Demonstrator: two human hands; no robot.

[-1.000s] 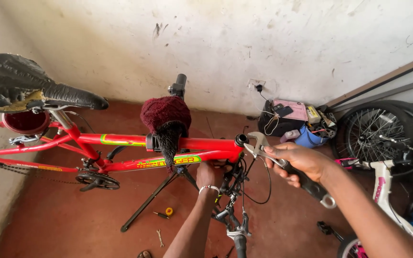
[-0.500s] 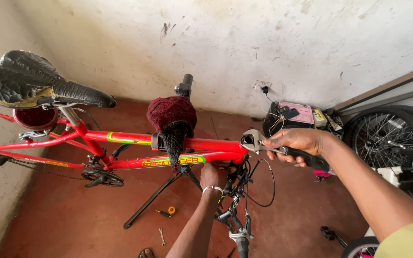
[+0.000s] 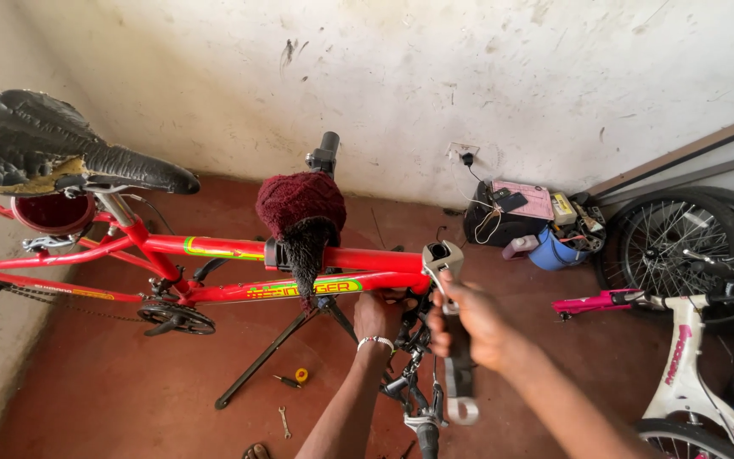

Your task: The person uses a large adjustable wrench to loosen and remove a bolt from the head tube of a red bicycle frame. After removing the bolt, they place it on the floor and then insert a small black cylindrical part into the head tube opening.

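Fingers of the right hand are wrapped tight around the handle of an adjustable wrench, which has swung from a sideways reach half a second ago to nearly upright, its jaw now at the head tube of the red bicycle. Left hand stays below the frame by the fork; its fingers are hidden, so their grip cannot be told. That shift suggests the wrench is being seated on a headset nut
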